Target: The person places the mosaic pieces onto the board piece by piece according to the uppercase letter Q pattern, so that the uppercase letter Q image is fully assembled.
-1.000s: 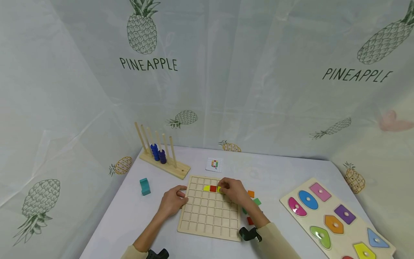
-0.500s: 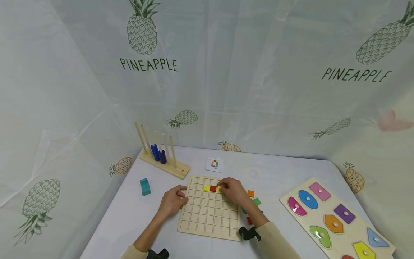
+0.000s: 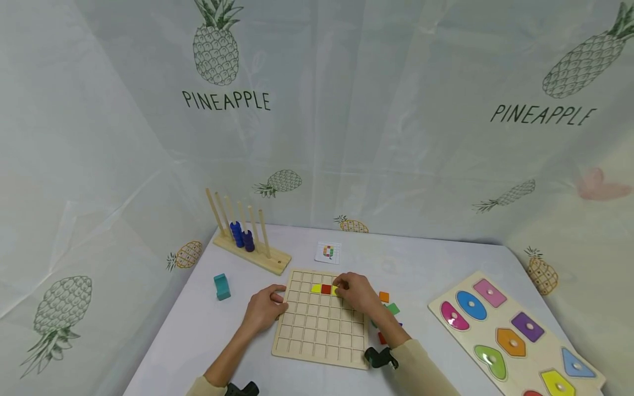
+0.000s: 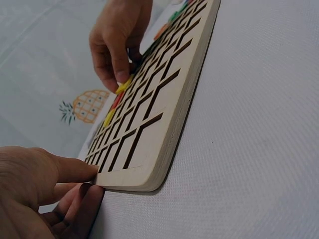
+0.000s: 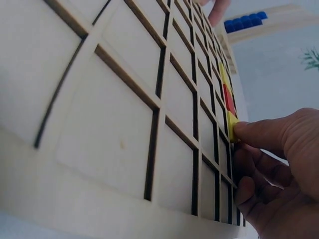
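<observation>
A square wooden grid board (image 3: 322, 336) lies on the table. My left hand (image 3: 264, 309) grips its left edge; in the left wrist view the thumb is on top and the other fingers are at the side. Near the board's far right part, my right hand (image 3: 358, 292) pinches a yellow tile (image 5: 232, 125) at a cell in the second row. To the left of that tile, a red tile (image 3: 326, 289) and another yellow tile (image 3: 316, 287) fill neighbouring cells. Behind the board lies a small card (image 3: 328, 252) with a coloured square pattern.
Loose orange (image 3: 384, 297), green (image 3: 393, 309) and red tiles (image 3: 382, 338) lie right of the board, partly hidden by the right forearm. A peg stand (image 3: 252, 256) with blue and purple beads stands back left, near a teal block (image 3: 222, 286). A shape puzzle (image 3: 515, 330) lies at right.
The head view has tilted very slightly. Both hands keep their places, and the tiles on the board look the same.
</observation>
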`<state>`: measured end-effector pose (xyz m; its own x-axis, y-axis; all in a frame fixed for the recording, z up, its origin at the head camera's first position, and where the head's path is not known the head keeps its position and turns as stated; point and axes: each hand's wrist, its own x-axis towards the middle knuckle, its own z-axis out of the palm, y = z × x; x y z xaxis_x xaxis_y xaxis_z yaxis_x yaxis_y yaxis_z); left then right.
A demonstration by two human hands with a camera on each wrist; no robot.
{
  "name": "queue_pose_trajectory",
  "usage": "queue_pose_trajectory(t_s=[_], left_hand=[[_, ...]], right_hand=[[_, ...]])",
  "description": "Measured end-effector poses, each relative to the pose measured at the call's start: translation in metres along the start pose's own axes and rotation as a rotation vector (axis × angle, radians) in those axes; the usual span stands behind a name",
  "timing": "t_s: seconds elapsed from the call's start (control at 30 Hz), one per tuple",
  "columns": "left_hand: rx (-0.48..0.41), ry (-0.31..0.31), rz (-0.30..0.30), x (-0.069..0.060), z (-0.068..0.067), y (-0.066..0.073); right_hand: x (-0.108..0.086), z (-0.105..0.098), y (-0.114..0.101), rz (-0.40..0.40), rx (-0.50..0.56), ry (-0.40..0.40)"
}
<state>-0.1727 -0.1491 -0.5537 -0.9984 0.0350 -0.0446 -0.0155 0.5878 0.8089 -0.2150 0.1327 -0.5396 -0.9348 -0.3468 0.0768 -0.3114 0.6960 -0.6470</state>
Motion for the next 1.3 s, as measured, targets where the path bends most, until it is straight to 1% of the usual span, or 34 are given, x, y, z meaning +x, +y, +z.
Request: queue_pose_trajectory(t_s=[0.17,0.47,0.67,0.8,0.93,1.03,1.23,1.3], left_hand=[[0.016,0.003,0.007,0.0003,0.0007,-0.0019],[0.033,0.002,0.009,0.0014,0.0005,-0.0034],[0.01,-0.003,0.008,0.0017,0.0002,-0.004],[0.006,-0.007,0.003,0.0016,0.0009,-0.0045],[0.017,-0.001,0.01,0.0014,0.0005,-0.0049],[0.025,0.005,0.008,0.0015,0.0006,-0.0049],[0.012,0.0,0.005,0.0013,0.0006,-0.0037],[0.012,-0.002,0.005,0.0011,0.0002,-0.0036]], right_hand=[[0.0001,0.0012,0.001,0.008,-0.013,-0.007],[-0.0002,0.0008,0.0016,-0.019,-0.029,-0.005],[0.0007,0.0022,0.0034,-0.017,-0.071,-0.011],[0.0002,0.0026,0.0037,-0.03,-0.09,-0.012],[-0.0006,0.0032,0.0041,-0.048,-0.094,-0.012],[-0.0012,0.003,0.0038,-0.047,-0.084,-0.011],[-0.0034,0.0008,0.0042,-0.056,-0.093,-0.001],[-0.0054,-0.0015,0.0044,-0.051,-0.081,0.008]])
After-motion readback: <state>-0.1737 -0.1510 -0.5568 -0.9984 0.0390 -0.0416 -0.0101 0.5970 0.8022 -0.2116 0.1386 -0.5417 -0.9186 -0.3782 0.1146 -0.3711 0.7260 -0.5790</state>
